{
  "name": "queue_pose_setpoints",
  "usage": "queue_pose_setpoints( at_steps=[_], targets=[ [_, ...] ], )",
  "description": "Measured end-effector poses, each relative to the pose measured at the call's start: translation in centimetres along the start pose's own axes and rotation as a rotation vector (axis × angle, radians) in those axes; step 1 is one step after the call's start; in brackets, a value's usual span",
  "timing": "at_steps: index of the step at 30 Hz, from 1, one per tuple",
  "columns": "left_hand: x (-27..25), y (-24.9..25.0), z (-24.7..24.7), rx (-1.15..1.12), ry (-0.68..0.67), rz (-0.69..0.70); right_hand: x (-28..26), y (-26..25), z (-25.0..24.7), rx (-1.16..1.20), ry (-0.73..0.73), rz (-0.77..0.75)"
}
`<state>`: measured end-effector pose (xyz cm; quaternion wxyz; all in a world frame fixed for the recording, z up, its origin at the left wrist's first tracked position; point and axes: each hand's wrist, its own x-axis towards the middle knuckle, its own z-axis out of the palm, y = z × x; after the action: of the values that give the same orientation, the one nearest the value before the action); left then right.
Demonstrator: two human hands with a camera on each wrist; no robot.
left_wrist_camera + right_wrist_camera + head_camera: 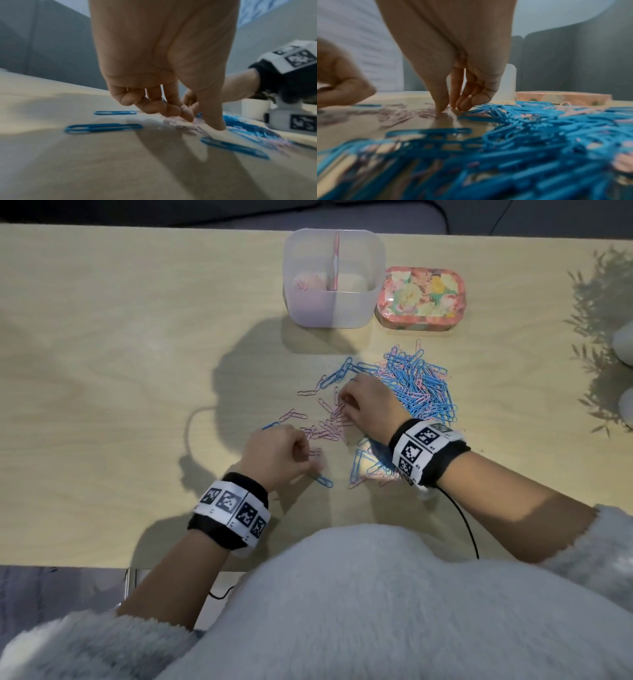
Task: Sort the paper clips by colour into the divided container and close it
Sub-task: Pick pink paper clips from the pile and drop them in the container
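Note:
A translucent divided container stands open at the back of the table, with a few pink clips in its left compartment. A mixed pile of blue and pink paper clips lies to the right. Loose pink clips lie between my hands. My right hand has thumb and fingertips on the table, pinching at a pink clip. My left hand has curled fingers, its thumb and forefinger closing on pink clips. Single blue clips lie beside it.
A floral tin sits just right of the container. White pots stand at the table's right edge amid leaf shadows. A black cable runs from my right wrist over the table's near edge.

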<state>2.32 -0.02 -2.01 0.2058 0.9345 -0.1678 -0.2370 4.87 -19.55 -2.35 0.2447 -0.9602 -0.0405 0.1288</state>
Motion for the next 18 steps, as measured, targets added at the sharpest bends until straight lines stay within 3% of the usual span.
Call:
queue_pose_setpoints(
  at_steps=[4,9,15,18],
  targets=[
    [1.0,1.1,0.6,0.049,0.017,-0.005,-0.5,-1.3,1.3,-0.087,-0.093,-0.078],
    [1.8,0.7,-0.3,0.027,0.120,0.010,1.9,-1.6,0.8,-0.085,0.066,-0.064],
    [1.6,-2.0,-1.7,0.058,0.243,-0.041,3.9,0.5,-0.2,-0.218,0.107,0.097],
    [1.7,-2.9,-2.1,0.091,0.242,-0.059,3.9,0.2,-0.4,-0.203,0.112,0.065]
  ],
)
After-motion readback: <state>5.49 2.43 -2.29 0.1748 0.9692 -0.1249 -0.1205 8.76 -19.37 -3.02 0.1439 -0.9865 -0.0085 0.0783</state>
